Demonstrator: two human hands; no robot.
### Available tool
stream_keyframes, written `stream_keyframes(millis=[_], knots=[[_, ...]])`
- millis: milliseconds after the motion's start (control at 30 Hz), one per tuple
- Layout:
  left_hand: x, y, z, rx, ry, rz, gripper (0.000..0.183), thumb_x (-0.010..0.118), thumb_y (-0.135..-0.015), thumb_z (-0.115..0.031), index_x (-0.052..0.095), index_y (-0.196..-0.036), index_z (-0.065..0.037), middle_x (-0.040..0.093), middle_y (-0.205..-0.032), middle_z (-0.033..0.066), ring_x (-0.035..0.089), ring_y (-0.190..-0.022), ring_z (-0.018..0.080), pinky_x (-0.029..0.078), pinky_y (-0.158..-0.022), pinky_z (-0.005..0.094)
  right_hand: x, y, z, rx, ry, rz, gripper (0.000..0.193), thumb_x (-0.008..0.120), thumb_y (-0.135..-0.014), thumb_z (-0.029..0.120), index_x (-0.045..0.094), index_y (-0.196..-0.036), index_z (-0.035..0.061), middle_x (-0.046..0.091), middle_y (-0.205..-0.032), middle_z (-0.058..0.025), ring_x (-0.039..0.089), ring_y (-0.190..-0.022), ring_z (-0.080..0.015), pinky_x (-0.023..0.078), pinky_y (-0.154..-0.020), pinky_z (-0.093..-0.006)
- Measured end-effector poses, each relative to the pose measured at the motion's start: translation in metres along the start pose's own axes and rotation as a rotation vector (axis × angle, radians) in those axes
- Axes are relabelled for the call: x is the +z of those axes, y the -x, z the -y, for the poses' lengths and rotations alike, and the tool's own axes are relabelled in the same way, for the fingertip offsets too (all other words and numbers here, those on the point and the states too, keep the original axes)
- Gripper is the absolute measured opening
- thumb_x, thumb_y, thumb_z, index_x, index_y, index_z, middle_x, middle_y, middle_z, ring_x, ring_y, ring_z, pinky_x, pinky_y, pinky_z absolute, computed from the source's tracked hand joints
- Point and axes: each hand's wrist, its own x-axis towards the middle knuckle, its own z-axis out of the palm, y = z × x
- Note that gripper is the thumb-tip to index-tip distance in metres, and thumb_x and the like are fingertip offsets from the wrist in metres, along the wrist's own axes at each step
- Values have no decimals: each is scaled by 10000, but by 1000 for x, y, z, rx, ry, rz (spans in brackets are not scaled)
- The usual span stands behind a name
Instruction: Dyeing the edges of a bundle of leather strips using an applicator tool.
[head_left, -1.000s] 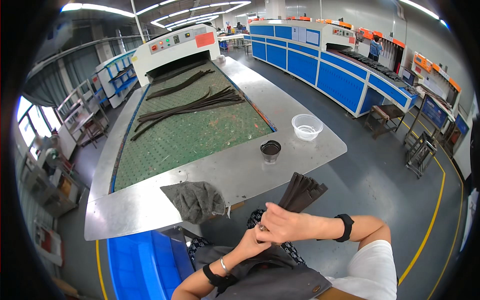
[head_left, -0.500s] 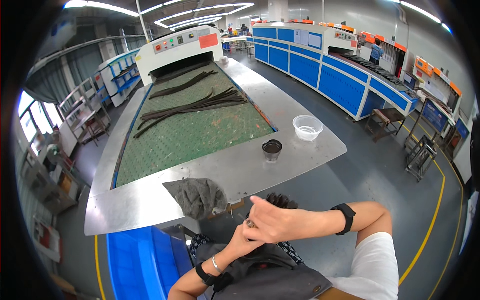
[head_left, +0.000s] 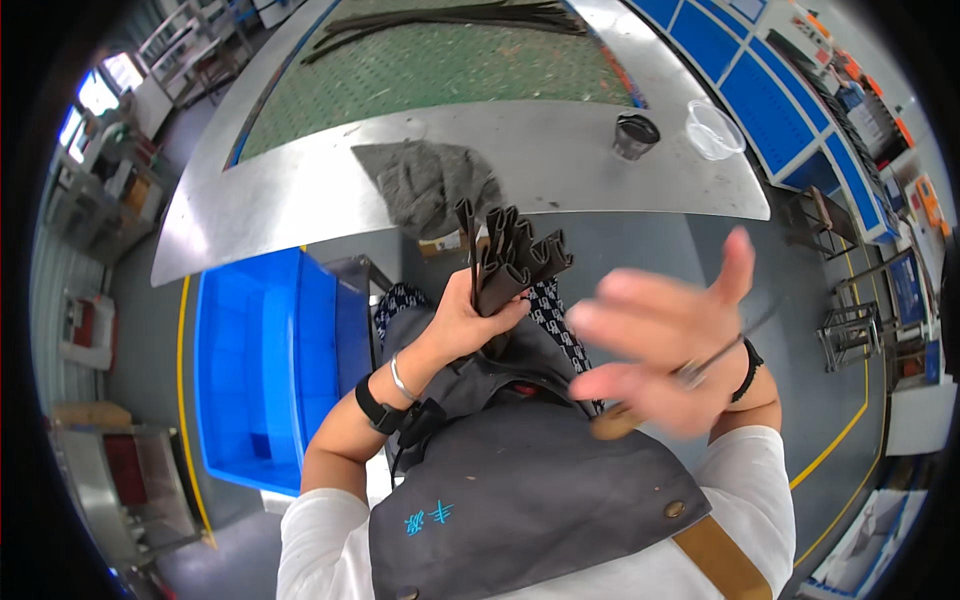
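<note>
My left hand (head_left: 470,318) is closed around an upright bundle of dark brown folded strips (head_left: 512,262). Their open, curled ends point up toward the table edge. To the right, my right hand (head_left: 665,345) is raised and smeared by motion, with several fingers spread. A slim tool with a wooden handle (head_left: 615,424) is tucked in that hand; its thin dark far end sticks out near the wrist. What kind of tool it is cannot be made out. A crumpled grey cloth (head_left: 435,185) hangs partly over the table's front edge, just beyond the bundle.
On the metal table (head_left: 560,150) stand a small dark-filled cup (head_left: 635,137) and a clear plastic bowl (head_left: 714,130). More dark strips (head_left: 450,18) lie on the green belt (head_left: 450,70). A blue bin (head_left: 250,370) sits at lower left, a metal stool (head_left: 850,325) at right.
My hands have come apart: the right has swung away to the right, and the left now shows the bundle upright. The view has tilted down, so the table sits higher.
</note>
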Motion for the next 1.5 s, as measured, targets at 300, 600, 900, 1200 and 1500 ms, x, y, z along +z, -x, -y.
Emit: stream_keyframes(millis=[300,600,900,1200,1500], knots=[[-9,-7,-5,-103,-85,98,167,641,-703,-40,567,-845,5,563,-724,-3,466,-670,47,394,-621,202,30,8,-45,439,-577,-415,335,572,-802,306,371,-922,66,609,-916,-190,585,-896,-277,223,-963,-514],[-1,17,31,-324,120,221,412,706,-659,-81,528,-1028,-37,563,-973,60,476,-992,160,390,-851,317,33,-43,-38,228,-764,-75,299,647,-734,223,477,-929,73,584,-1020,-107,523,-1019,-275,207,-996,-470],[-11,0,40,-164,-235,346,456,686,-689,-105,484,-1092,-35,525,-1066,75,440,-1076,193,369,-896,339,50,-39,-40,192,-904,178,248,570,-717,93,446,-924,36,530,-784,-68,552,-809,-245,214,-996,-482],[-15,6,31,-182,-545,409,446,659,-724,-128,467,-1113,-22,525,-1083,78,463,-1061,183,394,-887,329,63,-42,-36,157,-887,328,223,573,-723,126,435,-878,44,557,-659,-50,550,-591,-264,220,-976,-469],[22,-7,0,9,-253,-77,264,678,-671,-60,563,-904,-17,577,-907,71,518,-915,137,424,-761,278,46,-36,-51,436,-808,-24,157,590,-741,74,499,-866,47,572,-745,-75,558,-721,-246,404,-829,-389]])
